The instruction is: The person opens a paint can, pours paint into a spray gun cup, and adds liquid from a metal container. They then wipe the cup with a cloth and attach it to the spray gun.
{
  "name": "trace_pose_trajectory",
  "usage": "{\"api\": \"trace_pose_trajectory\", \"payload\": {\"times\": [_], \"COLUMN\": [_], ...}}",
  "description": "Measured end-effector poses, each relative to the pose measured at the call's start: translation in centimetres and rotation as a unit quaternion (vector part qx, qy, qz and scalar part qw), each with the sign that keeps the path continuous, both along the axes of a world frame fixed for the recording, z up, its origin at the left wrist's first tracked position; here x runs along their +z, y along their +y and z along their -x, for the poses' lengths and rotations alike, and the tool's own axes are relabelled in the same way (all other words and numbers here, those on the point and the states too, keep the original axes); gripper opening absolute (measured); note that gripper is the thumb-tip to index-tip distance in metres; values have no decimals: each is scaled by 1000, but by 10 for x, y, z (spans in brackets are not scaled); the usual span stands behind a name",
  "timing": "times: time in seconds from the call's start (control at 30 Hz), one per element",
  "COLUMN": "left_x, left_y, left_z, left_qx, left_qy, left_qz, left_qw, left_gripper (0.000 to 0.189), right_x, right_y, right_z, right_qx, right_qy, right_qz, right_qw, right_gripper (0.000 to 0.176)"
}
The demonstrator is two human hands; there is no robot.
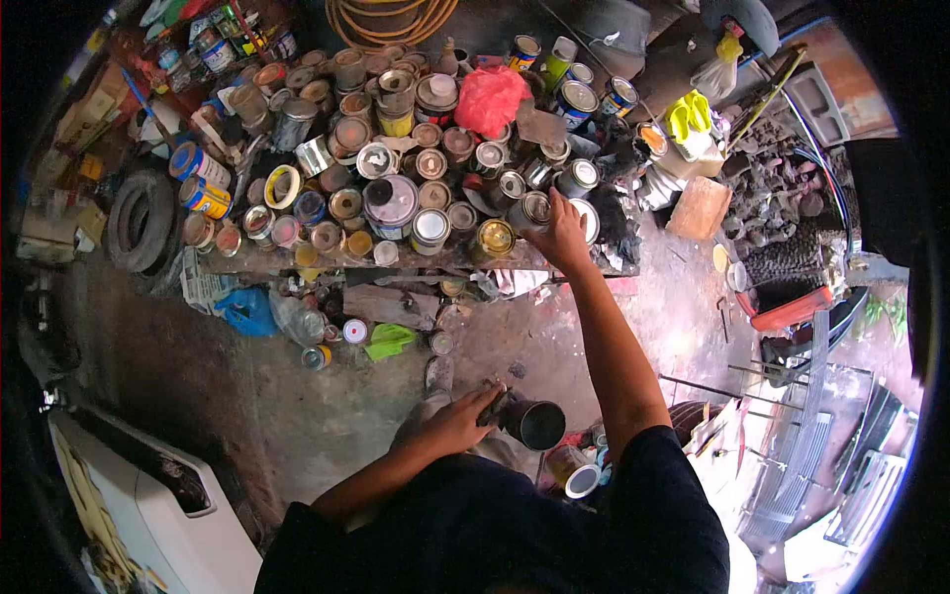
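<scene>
My left hand [457,424] is low in front of my body, its fingers closed around the side of a dark, open-topped cup [540,424]. The inside of the cup looks black, and I cannot make out any contents. My right hand [564,238] reaches out to the front right of the bench, thumb and fingers around a small grey-lidded paint can [534,207]. Beside it stand a can with a yellow, shiny top [495,238] and a white-lidded can [586,220].
Paint cans crowd the bench [287,259], with a red plastic bag [492,101] among them. A tyre [142,222] leans at the left. Below the bench lie a blue bag [247,312] and a green cloth [390,341]. Another can [574,469] stands near my body.
</scene>
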State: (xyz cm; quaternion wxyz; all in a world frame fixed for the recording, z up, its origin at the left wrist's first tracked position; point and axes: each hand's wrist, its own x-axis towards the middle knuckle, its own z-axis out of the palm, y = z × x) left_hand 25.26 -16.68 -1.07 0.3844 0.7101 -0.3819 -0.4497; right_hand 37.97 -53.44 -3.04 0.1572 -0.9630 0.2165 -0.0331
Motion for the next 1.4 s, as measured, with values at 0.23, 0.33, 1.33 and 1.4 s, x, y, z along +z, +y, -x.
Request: {"api": "trace_pose_trajectory", "payload": {"times": [0.23, 0.33, 1.33, 1.4], "left_x": [-14, -15, -3, -12], "left_y": [-8, -8, -3, -9], "left_z": [9, 13, 19, 24], "left_qx": [-18, -22, -46, -58], "left_qy": [-14, -22, -20, -38], "left_qz": [32, 44, -19, 7], "left_qw": [999, 999, 999, 998], "left_gripper": [81, 79, 81, 80], "right_x": [14, 11, -82, -45], "right_y": [5, 0, -26, -6], "right_z": [30, 62, 127, 158], "right_qx": [-37, -68, -313, -310], "right_qy": [-80, -177, -177, -193], "right_qz": [10, -5, -440, -433], "right_qw": [996, 982, 823, 824], "right_gripper": [101, 91, 62, 61]}}
